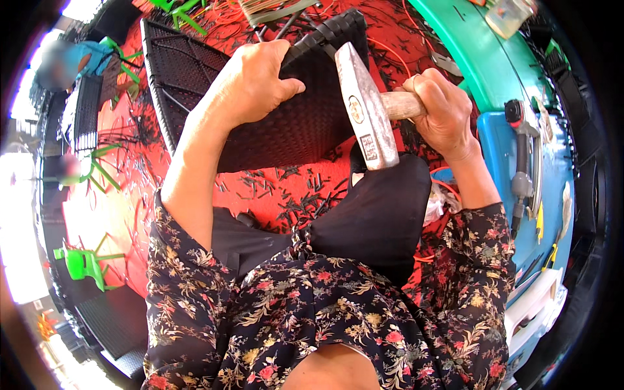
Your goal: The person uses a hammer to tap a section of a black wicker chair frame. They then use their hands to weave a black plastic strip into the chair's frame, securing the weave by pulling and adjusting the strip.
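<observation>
A hammer [369,114] with a worn steel head and a short wooden handle is in my right hand [443,109], whose fingers wrap round the handle. Its head stands over my right knee, beside the woven piece's near right side. My left hand [252,81] rests on the upper edge of a black woven wicker furniture piece [286,133], fingers curled over the rim and thumb sticking out to the right. The fingertips are hidden behind that edge. The piece is tilted in front of my knees, its left part showing an open frame with crossing strands.
Black strip offcuts [305,198] litter the red floor [260,211]. To the right stand a blue table [494,156] bearing a power tool [522,156] and a green table [455,39]. Green plastic chairs [84,265] and a person in blue [91,62] are at the left.
</observation>
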Tool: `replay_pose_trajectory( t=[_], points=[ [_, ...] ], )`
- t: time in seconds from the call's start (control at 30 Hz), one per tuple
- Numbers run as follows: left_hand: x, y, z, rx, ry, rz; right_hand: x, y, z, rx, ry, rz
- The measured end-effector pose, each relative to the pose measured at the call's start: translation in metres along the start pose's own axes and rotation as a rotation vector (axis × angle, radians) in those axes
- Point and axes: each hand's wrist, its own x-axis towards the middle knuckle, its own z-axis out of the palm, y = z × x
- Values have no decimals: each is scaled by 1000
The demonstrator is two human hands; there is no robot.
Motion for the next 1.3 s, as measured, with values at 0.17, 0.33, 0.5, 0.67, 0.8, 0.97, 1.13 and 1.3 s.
replay_pose_trajectory(
  t=[0.17,0.33,0.5,0.67,0.8,0.97,1.13,1.3],
  points=[
    [-29,4,-10,-64,-27,-91,17,-4,16,-69,-135,-87],
    [-56,-1,-11,-114,39,-76,31,-30,14,68,-83,-206],
    [-73,-12,-9,-129,86,-46,36,-33,21,-6,-250,-178],
    [-84,-12,-7,-200,76,-151,39,-42,24,52,-206,-288],
    [-88,-18,-6,-217,85,-145,41,-44,27,43,-253,-246],
    [-94,-25,-4,-159,118,-121,45,-45,31,-65,-309,-322],
    [-94,-28,0,-213,129,-121,46,-60,20,57,-183,-404],
    [-92,-35,0,-214,127,-118,48,-46,30,-50,-266,-290]
  ],
)
